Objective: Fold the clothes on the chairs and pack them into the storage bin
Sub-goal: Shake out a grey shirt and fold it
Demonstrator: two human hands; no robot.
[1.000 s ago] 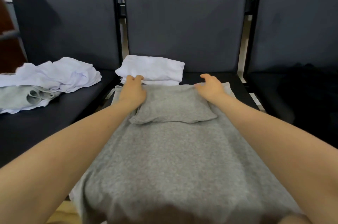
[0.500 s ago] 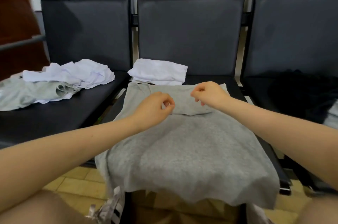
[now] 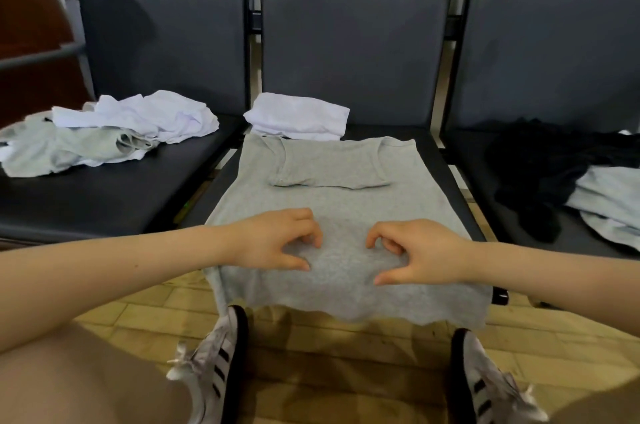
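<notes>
**Grey shirt half-folded on the middle seat, both hands low on its body**

Nearest: two sneakers [image 3: 214, 364] on the yellow tiled floor [image 3: 346, 354], bare legs at the frame's lower corners.

Just above, the hem of the grey shirt [image 3: 332, 202] hangs off the front edge of the middle chair [image 3: 356, 53]. The shirt's long axis runs straight away from the person, hem near, collar far. Its sleeves are already turned in across the chest and lie as a band near the far end.

Left hand [image 3: 277, 242] and right hand [image 3: 419, 252] sit side by side on the lower body of the shirt, a small gap between them. Each has fingers curled and thumb out, half-closed, fingertips touching the cloth. Whether either has actually pinched up fabric, cannot tell; nothing is lifted.

Judgement: the next fold likely runs along the long axis, hem end carried away toward the collar. Both hands stand equally near the hem, which lies just toward the body from them; the collar end lies well ahead.

Farther: a folded white garment [image 3: 298, 115] at the back of the same seat, touching or just past the collar. Left chair holds a loose white and pale grey pile [image 3: 104, 133]. Right chair holds dark clothes [image 3: 540, 174] and a pale piece [image 3: 609, 202].

No storage bin in view.
</notes>
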